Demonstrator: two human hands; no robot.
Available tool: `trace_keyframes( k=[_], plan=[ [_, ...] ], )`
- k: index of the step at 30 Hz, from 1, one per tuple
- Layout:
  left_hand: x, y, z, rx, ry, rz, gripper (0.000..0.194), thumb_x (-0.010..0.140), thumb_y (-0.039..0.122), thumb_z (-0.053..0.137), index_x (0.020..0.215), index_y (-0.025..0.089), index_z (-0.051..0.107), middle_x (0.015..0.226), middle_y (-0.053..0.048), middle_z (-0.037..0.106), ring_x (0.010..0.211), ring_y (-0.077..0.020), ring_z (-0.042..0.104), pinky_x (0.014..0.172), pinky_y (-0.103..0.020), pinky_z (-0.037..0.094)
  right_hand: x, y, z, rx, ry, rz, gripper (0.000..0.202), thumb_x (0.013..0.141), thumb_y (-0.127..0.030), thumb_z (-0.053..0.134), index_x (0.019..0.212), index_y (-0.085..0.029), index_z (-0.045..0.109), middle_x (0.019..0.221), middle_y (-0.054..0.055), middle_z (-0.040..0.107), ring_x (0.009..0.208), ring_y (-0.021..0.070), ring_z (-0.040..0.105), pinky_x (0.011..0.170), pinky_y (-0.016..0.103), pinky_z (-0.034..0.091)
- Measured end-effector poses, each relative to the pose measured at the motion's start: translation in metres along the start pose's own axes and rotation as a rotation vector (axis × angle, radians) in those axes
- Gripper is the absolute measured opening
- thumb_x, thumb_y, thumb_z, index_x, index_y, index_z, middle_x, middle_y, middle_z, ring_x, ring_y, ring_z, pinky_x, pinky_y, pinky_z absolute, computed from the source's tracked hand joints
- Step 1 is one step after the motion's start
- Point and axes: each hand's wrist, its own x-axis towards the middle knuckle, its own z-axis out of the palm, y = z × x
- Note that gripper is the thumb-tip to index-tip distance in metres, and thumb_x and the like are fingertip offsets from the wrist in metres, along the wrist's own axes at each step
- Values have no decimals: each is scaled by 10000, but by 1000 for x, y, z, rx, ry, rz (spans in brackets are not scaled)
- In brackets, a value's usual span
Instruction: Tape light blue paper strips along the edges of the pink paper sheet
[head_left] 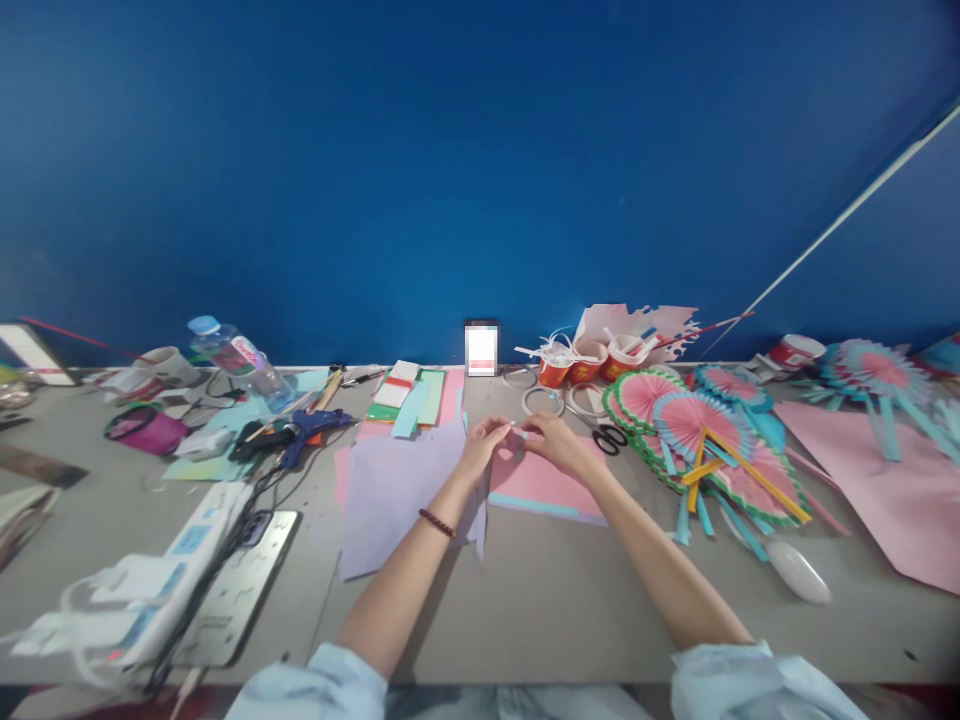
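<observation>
My left hand (486, 442) and my right hand (553, 442) meet over a pink paper sheet (544, 482), fingertips almost touching. The fingers of both are closed in a pinch. Between them is something small and pale, too small to name. A light blue strip (534, 506) runs along the near edge of the pink sheet. Beside my left forearm, which has a dark bead bracelet (437, 522), lies a purple paper sheet (394, 490). Black scissors (610, 440) rest just right of my right hand.
Folded paper fans (705, 425) pile up at right, near a white computer mouse (799, 572). Red paper cups (553, 372) and a lit screen (481, 350) stand at the wall. Leftward are a blue glue gun (315, 430), a plastic bottle (244, 358), a power strip (187, 560) and a phone (238, 590).
</observation>
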Motion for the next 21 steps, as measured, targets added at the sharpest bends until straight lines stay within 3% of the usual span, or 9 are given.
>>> trace_keyframes(
  k=[6, 9, 14, 21],
  plan=[
    [-3, 3, 2, 0, 20, 9, 249, 621, 348, 751, 752, 164, 646, 685, 10, 624, 567, -87, 552, 568, -226, 446, 1, 2, 0, 83, 51, 68, 39, 719, -176, 581, 728, -159, 615, 702, 23, 619, 661, 147, 534, 645, 258, 397],
    [-3, 4, 4, -9, 30, 12, 277, 600, 367, 765, 730, 161, 633, 664, 8, 629, 564, -96, 566, 581, -238, 459, 1, 1, -3, 133, 54, 94, 68, 741, -220, 571, 715, -162, 594, 643, 7, 613, 594, 131, 535, 584, 246, 402],
    [-1, 4, 6, -39, 72, 13, 306, 609, 402, 763, 728, 155, 629, 643, -13, 643, 557, -121, 597, 573, -257, 479, 7, -3, -14, 506, 131, 312, 164, 687, -313, 628, 743, -186, 540, 585, -17, 592, 536, 140, 564, 445, 223, 428],
    [-3, 8, 6, -76, 100, 17, 309, 600, 384, 787, 755, 140, 676, 751, -42, 690, 629, -121, 632, 621, -241, 491, 11, -5, -28, 579, 169, 358, 195, 633, -325, 675, 695, -194, 545, 541, -16, 602, 439, 115, 512, 366, 198, 356]
  ],
)
